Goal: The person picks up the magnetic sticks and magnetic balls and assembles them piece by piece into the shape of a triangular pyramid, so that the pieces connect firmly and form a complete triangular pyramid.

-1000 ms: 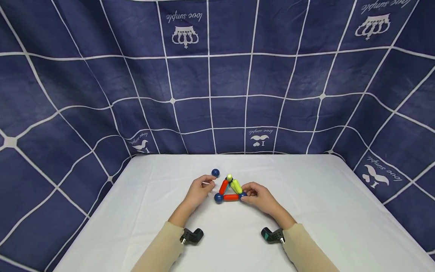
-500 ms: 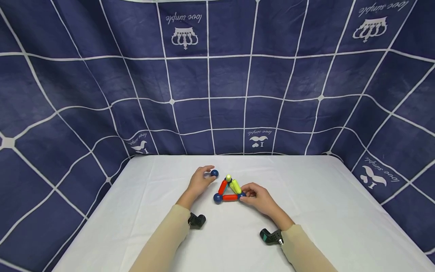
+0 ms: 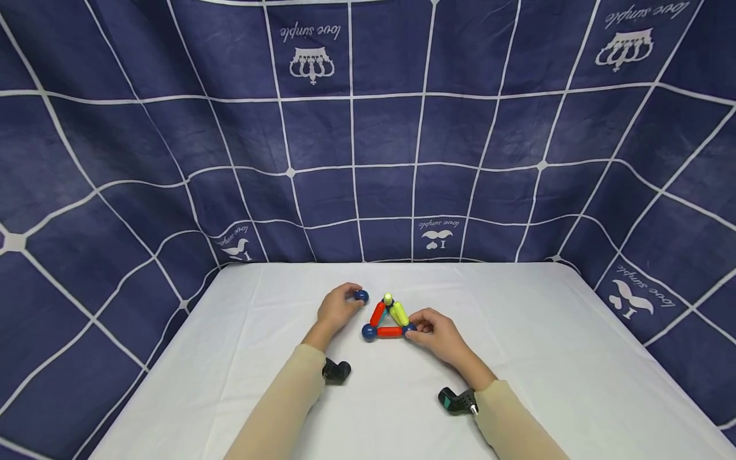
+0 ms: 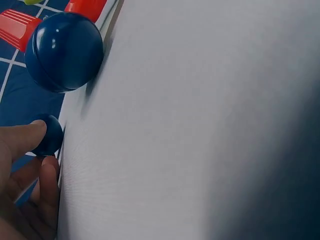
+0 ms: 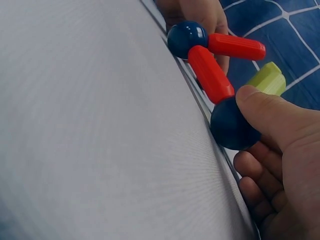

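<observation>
In the head view my left hand (image 3: 335, 311) pinches a loose blue ball (image 3: 361, 296) between thumb and fingers, behind and left of a small frame of rods and balls. That frame has a blue ball (image 3: 369, 332) at its near left corner, a red rod (image 3: 390, 332) along the front and another red rod (image 3: 377, 314) on the left. Yellow-green rods (image 3: 401, 314) form its right side, and a pale yellow-green rod end (image 3: 388, 299) shows at the back corner. My right hand (image 3: 439, 335) grips the near right corner ball (image 5: 231, 125), thumb on top in the right wrist view.
A white cloth covers the table (image 3: 391, 409). Behind and beside it hangs a dark blue curtain (image 3: 385, 140) with white grid lines. Black wrist cameras (image 3: 337, 371) sit on both forearms.
My left hand has reached away from me and to the loose blue ball, taking hold of it and shifting it slightly. The right hand stays on the frame's corner ball.
</observation>
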`<state>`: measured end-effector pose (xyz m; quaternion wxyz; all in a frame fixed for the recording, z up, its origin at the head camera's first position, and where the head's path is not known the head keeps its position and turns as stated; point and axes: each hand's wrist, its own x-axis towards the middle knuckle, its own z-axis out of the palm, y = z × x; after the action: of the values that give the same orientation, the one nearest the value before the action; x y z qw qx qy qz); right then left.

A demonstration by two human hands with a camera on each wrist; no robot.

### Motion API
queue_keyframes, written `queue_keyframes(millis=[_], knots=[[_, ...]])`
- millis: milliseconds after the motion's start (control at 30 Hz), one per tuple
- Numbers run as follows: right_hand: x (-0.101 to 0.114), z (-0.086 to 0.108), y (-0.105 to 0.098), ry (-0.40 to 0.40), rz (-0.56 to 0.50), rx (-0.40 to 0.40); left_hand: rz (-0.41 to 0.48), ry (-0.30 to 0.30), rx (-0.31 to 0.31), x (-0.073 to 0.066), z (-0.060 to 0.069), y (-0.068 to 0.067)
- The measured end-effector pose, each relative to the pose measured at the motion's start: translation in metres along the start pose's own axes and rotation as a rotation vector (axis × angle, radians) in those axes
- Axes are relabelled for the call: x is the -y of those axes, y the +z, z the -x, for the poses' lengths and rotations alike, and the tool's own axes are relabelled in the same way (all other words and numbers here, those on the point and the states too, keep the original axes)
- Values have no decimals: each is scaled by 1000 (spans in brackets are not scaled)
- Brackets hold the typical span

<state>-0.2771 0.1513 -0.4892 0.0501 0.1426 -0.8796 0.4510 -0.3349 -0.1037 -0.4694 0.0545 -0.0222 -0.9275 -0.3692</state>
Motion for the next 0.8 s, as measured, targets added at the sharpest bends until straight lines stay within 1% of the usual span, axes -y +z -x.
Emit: queue_keyframes(millis=[100, 233, 367, 433, 633, 700, 800], knots=[[0, 0, 0, -4, -3, -1, 15, -12, -13, 2, 1, 1], [1, 1, 0, -5, -9, -7, 31, -14, -23, 3, 3, 2], [-1, 1, 1, -7, -12, -6, 78, -22, -38, 3, 5, 1], [-1, 1, 1, -9, -10, -5, 126, -30, -39, 2, 7, 1], [-3, 0, 1, -19, -6, 1, 319, -60, -20, 1, 12, -4], [-3, 0, 1, -23, -8, 5, 362, -67, -15, 0, 13, -5], [-3, 0, 0, -19, -14, 10, 399, -73, -7, -3, 15, -6]])
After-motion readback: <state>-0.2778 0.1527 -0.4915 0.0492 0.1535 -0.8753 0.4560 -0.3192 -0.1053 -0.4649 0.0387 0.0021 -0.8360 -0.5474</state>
